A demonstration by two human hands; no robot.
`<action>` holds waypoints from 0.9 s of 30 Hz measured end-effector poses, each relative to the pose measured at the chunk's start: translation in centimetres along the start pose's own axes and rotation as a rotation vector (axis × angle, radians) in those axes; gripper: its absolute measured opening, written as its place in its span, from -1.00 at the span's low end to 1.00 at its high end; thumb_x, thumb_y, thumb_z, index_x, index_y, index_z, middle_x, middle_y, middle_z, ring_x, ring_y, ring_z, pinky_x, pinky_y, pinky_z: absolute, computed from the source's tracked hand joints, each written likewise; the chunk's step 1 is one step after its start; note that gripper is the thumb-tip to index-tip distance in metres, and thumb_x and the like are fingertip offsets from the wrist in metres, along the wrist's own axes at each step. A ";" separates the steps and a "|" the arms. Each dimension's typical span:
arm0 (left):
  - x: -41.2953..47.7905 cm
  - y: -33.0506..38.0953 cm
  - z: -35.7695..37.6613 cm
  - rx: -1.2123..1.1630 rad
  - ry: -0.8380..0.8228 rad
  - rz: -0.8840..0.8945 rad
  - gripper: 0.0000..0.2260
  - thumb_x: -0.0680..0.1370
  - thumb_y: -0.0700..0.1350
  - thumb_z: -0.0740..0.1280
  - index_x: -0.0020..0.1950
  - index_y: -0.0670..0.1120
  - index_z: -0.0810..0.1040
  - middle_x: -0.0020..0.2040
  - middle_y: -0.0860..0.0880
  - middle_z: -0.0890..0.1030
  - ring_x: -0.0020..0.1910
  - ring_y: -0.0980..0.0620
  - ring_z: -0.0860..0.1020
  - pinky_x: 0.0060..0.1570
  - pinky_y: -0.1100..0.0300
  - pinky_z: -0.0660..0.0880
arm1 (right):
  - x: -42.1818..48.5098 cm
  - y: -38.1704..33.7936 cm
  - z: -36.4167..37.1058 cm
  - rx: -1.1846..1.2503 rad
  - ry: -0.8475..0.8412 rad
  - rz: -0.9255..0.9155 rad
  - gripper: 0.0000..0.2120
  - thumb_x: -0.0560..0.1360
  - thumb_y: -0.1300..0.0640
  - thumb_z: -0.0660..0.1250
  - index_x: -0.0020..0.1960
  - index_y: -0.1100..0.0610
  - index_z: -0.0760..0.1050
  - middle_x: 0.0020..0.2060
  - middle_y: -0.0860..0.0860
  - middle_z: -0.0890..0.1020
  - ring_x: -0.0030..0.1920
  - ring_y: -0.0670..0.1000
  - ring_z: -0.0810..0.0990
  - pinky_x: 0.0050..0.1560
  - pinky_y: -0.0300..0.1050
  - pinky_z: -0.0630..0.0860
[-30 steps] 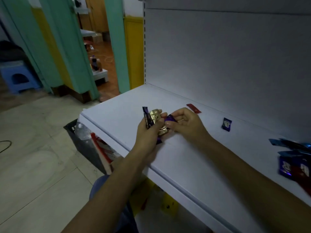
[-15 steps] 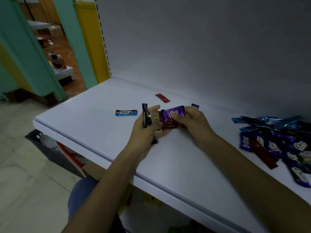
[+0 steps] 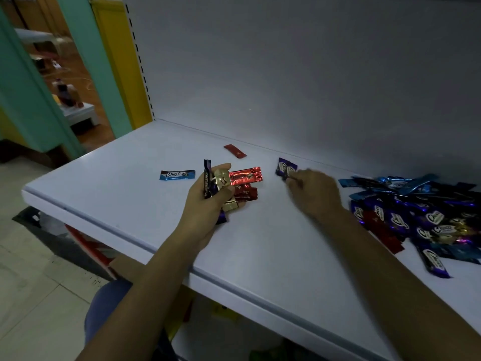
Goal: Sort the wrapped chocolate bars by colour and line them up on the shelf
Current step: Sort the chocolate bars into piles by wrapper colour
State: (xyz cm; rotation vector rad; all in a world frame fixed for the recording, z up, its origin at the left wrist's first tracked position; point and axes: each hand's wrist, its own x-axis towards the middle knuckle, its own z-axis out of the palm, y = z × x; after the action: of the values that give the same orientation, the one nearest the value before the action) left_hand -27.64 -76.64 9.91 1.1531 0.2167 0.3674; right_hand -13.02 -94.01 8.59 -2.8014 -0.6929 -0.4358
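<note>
Fingers (image 3: 227, 192) of left hand (image 3: 208, 204) clamped round a bunch of foil-wrapped chocolate bars (image 3: 246, 175) (purple, gold, red), just left of frame centre, over the white shelf board (image 3: 156, 217). Blurred right hand (image 3: 312, 194): fingertips (image 3: 292, 179) at the near end of a purple wrapped bar (image 3: 285, 168) lying on the board right of centre; pinch or mere touch, cannot tell. Light-blue wrapped bar (image 3: 177, 175) lies flat left of the bunch. Small dark-red wrapped bar (image 3: 235, 150) sits above it, near the back panel. Mixed pile of wrapped bars (image 3: 416, 217) at right edge.
</note>
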 end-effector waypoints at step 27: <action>1.2 0.4 0.2 -0.160 0.215 0.003 -0.66 0.57 -0.43 0.19 0.24 -0.08 0.47 0.18 -0.11 0.58 0.11 -0.06 0.60 -0.05 0.19 0.62 | 4.2 -9.3 0.5 1.146 -0.168 0.086 -0.63 0.58 -0.09 0.20 0.16 0.16 0.56 -0.02 0.05 0.65 -0.02 -0.02 0.61 0.01 -0.23 0.44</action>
State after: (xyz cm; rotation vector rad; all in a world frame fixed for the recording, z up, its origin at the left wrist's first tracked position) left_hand -26.57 -76.20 10.37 0.9563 0.3674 0.5027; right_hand -13.82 -84.06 10.87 -1.7613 -0.5751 0.1948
